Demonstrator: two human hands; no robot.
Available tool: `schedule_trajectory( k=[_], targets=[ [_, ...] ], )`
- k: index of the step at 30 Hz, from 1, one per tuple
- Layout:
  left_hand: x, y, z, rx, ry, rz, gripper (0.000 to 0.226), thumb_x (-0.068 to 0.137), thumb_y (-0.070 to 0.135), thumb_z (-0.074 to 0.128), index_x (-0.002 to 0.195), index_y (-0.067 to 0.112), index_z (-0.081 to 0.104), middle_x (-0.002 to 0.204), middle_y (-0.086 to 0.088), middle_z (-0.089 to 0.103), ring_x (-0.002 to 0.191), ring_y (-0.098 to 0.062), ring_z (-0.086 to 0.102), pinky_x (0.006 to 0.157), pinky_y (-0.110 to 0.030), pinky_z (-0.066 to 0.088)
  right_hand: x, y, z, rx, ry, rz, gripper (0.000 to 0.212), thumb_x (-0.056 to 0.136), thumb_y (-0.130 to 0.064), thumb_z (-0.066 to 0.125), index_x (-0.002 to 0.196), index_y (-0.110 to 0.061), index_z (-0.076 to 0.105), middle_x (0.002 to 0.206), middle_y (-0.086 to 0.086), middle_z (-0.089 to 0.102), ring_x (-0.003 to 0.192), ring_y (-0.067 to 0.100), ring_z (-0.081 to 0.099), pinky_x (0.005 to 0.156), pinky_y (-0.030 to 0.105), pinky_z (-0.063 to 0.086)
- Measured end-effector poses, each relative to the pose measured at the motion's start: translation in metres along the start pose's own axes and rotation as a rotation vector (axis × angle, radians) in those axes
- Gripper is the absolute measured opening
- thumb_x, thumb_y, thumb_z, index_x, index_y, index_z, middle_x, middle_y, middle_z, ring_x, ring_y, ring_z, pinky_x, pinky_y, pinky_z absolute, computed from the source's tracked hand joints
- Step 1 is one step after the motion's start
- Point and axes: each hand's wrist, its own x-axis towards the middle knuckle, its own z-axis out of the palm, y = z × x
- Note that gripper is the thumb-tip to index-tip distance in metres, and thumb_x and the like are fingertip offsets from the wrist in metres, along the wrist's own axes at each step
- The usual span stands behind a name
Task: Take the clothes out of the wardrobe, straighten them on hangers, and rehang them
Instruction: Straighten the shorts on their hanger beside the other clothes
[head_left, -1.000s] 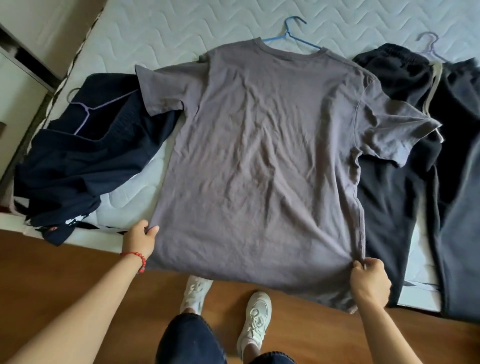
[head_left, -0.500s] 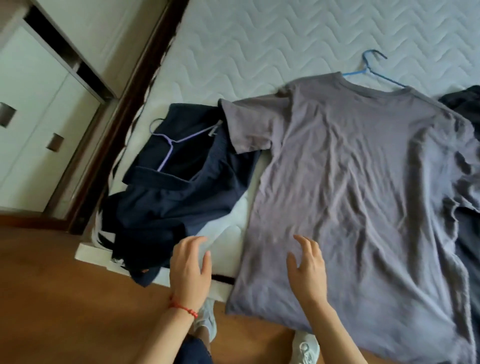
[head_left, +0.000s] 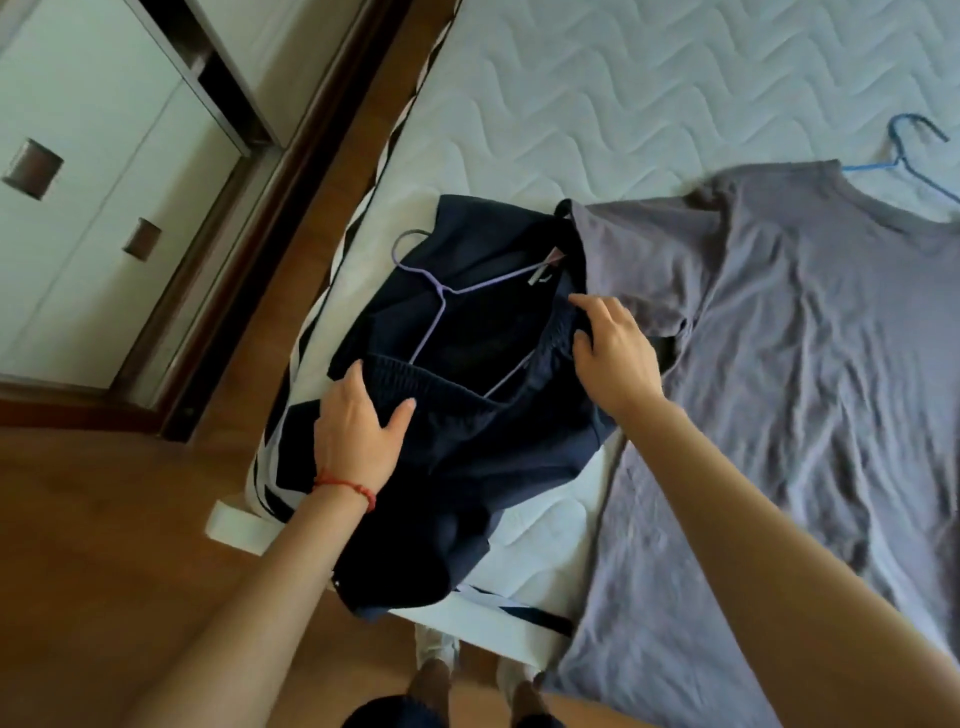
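Navy shorts (head_left: 467, 457), two hangers (head_left: 441, 291)

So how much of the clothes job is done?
The grey T-shirt lies spread flat on the mattress with its blue hanger in the neck, so that one looks straightened. Now the left hand and right hand are both on the waistband of the dark navy shorts, which sit bunched on a purple hanger. Nothing is rehung yet.
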Motion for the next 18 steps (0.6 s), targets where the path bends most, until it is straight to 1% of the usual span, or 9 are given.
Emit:
schedule_trajectory(
  k=[2,5,7,10,12,14,15,16,18],
  targets=[
    [0.008,0.004,0.005,-0.018,0.008,-0.097,0.067,0.084,0.034,0.061,0.134,-0.001,0.035,0.134,-0.021,0.047,0.126,-0.036,0.042,0.102,-0.049,0.038,0.016,0.001,0.004,-0.029,-0.058,-0.044,0.047,0.092,-0.004,0.039,0.138,-0.011,0.038,0.139,0.01,0.043,0.128,0.027,0.04,0.091,0.037,0.042],
    [0.014,0.005,0.007,-0.028,-0.014,-0.211,0.05,0.084,0.031,0.062,0.115,-0.004,0.046,0.117,-0.024,0.057,0.109,-0.041,0.053,0.085,-0.047,0.046,0.035,0.002,0.011,-0.05,-0.086,-0.108,0.051,0.089,0.001,0.039,0.139,-0.008,0.036,0.143,0.011,0.039,0.131,0.028,0.036,0.097,0.037,0.04],
    [0.017,0.0,0.007,-0.058,-0.014,-0.232,0.038,0.086,0.028,0.06,0.102,-0.005,0.05,0.105,-0.025,0.061,0.101,-0.042,0.056,0.078,-0.043,0.045,0.046,0.002,0.012,-0.073,-0.1,-0.133,0.053,0.088,0.003,0.038,0.14,-0.006,0.035,0.146,0.012,0.036,0.134,0.028,0.033,0.1,0.038,0.038],
    [0.021,-0.008,0.001,-0.081,-0.028,-0.196,0.03,0.087,0.026,0.058,0.093,-0.003,0.055,0.094,-0.022,0.063,0.093,-0.039,0.058,0.076,-0.041,0.047,0.053,0.0,0.011,-0.102,-0.108,-0.137,0.057,0.086,0.005,0.038,0.141,-0.007,0.034,0.148,0.011,0.033,0.136,0.028,0.029,0.1,0.039,0.038],
    [0.021,-0.008,-0.003,-0.039,-0.04,-0.163,0.032,0.089,0.028,0.054,0.102,-0.002,0.053,0.094,-0.022,0.063,0.093,-0.04,0.059,0.078,-0.045,0.049,0.055,-0.004,0.01,-0.129,-0.132,-0.149,0.06,0.085,0.006,0.04,0.142,-0.008,0.031,0.15,0.01,0.031,0.138,0.026,0.027,0.099,0.04,0.039],
    [0.018,-0.007,-0.009,-0.006,-0.034,-0.15,0.041,0.092,0.027,0.05,0.121,-0.002,0.045,0.102,-0.025,0.062,0.1,-0.042,0.057,0.083,-0.048,0.048,0.058,-0.008,0.01,-0.16,-0.177,-0.154,0.064,0.084,0.007,0.042,0.144,-0.009,0.029,0.151,0.009,0.028,0.14,0.025,0.023,0.102,0.04,0.038],
    [0.016,-0.007,-0.012,-0.007,-0.02,-0.144,0.045,0.093,0.026,0.048,0.127,-0.002,0.04,0.103,-0.026,0.061,0.101,-0.043,0.056,0.083,-0.047,0.047,0.061,-0.01,0.01,-0.177,-0.197,-0.162,0.066,0.083,0.008,0.043,0.144,-0.009,0.027,0.152,0.009,0.026,0.141,0.025,0.022,0.103,0.04,0.037],
    [0.014,-0.008,-0.016,-0.007,-0.002,-0.13,0.046,0.094,0.024,0.047,0.13,-0.002,0.038,0.1,-0.025,0.062,0.099,-0.043,0.057,0.079,-0.046,0.046,0.064,-0.012,0.01,-0.19,-0.214,-0.173,0.067,0.083,0.008,0.045,0.145,-0.01,0.026,0.153,0.009,0.025,0.142,0.024,0.02,0.105,0.04,0.036],
    [0.009,-0.011,-0.027,-0.002,0.037,-0.094,0.043,0.094,0.022,0.046,0.129,-0.002,0.039,0.086,-0.023,0.061,0.088,-0.042,0.059,0.07,-0.043,0.045,0.072,-0.017,0.011,-0.207,-0.238,-0.19,0.069,0.082,0.007,0.046,0.145,-0.011,0.024,0.153,0.008,0.024,0.142,0.024,0.019,0.109,0.04,0.032]
  ],
)
